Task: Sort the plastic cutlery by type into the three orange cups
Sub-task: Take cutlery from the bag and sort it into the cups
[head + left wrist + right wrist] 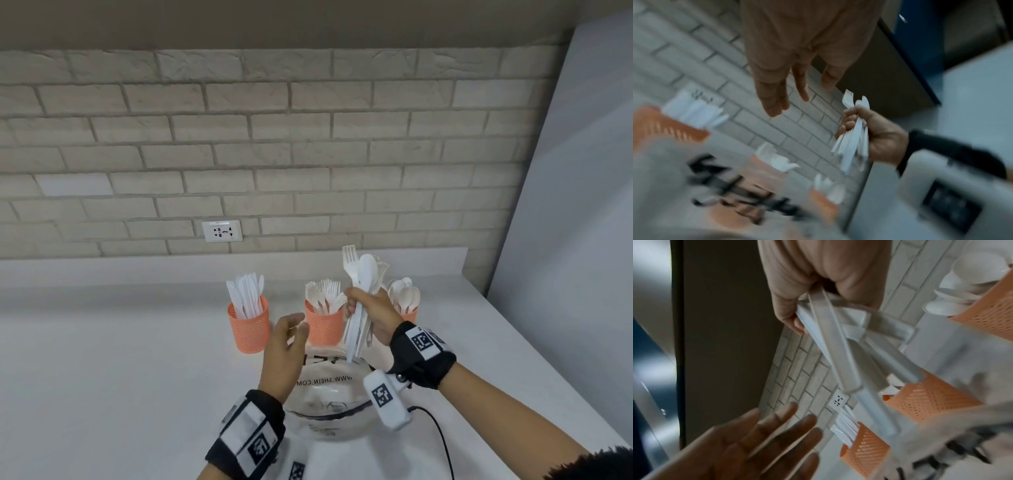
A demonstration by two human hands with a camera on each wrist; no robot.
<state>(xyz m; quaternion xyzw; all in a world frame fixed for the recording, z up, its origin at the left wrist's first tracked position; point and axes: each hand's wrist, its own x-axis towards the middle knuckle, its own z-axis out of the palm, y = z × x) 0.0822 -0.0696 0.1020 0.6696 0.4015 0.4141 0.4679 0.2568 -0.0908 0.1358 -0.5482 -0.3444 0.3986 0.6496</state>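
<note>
Three orange mesh cups stand in a row on the white counter. The left cup point(249, 327) holds knives, the middle cup point(324, 324) holds forks, and the right cup point(408, 312) holds spoons. My right hand point(368, 310) grips a mixed bundle of white plastic cutlery point(361, 301), raised upright above the middle and right cups. The same bundle point(840, 344) fans out below my fist in the right wrist view. My left hand point(287, 346) hovers open and empty between the left and middle cups, left of the bundle.
A clear plastic bag point(329, 394) with black printed letters lies on the counter just in front of me, under both hands. A wall socket point(222, 231) sits in the brick wall behind the cups. A black cable point(442, 442) runs from my right wrist.
</note>
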